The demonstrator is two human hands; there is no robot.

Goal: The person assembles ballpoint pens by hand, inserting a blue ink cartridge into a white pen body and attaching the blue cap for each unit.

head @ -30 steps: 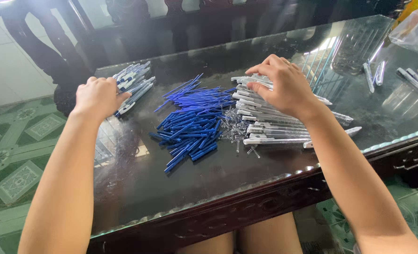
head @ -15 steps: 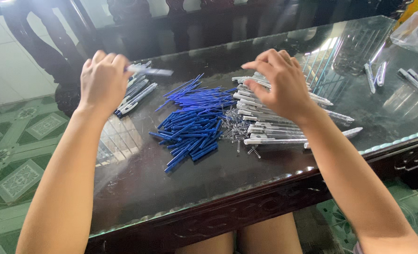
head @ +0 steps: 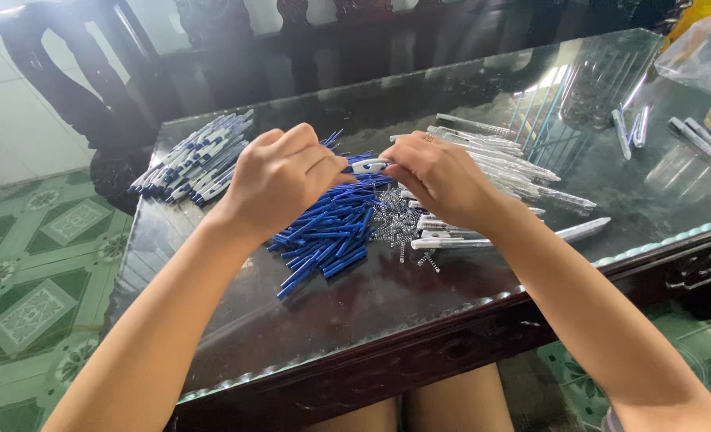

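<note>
Left hand (head: 279,184) & right hand (head: 439,178) meet above the glass-topped dark wood table (head: 451,320), fingers pinched shut on one white-and-blue plastic pen piece (head: 369,166) btwn them. Below: heap of blue pen refills (head: 331,232), too many to count.

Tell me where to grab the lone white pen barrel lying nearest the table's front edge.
Pinch the white pen barrel at its bare right half, coming from above. It lies flat on the glass table, and that end juts clear of the other barrels, while the right hand covers the left end.
</note>
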